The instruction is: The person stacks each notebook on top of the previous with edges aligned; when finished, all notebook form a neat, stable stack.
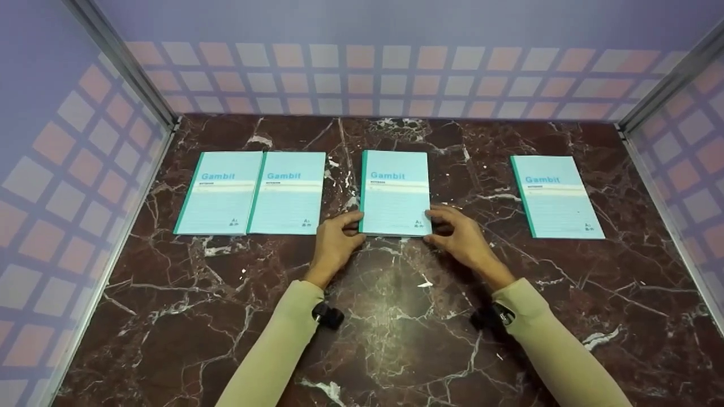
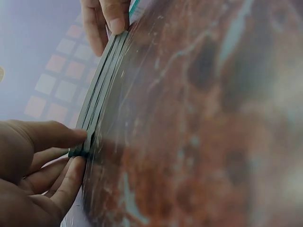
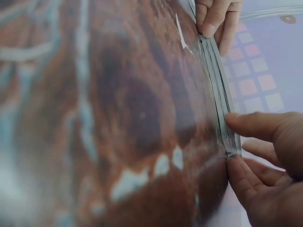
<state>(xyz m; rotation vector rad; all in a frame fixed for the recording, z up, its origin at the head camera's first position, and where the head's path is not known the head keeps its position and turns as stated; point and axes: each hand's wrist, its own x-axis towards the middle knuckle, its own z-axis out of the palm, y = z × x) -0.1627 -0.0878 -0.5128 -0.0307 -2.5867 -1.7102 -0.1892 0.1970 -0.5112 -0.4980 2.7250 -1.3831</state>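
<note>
Dark red-brown marble pattern, white-veined, covers the table (image 1: 390, 362); a soft glare lies on it just nearer than the grip. Stack (image 1: 395, 198) of notebooks sits flat between the hands, pale blue cover up, green spine toward the left hand (image 1: 337, 234). Left hand pinches the stack's near left corner, thumb on the near edge, fingers at the spine side. Right hand (image 1: 461, 234) pinches the near right corner likewise. Wrist views show several layers along the edge running from one hand to the other; exact count unclear.

Left of the grip: two notebooks, one (image 1: 220, 206) and its neighbour (image 1: 287, 206), edge to edge. Right of the grip, well apart: single notebook (image 1: 557, 198).

Room: pale violet back wall (image 1: 396, 22) beyond the grip, its lower part banded with three rows of pink and white squares (image 1: 360, 81). Similar squares on left wall (image 1: 34, 51) and right wall (image 1: 704, 104). Metal strips (image 1: 121, 59) mark the corners.
</note>
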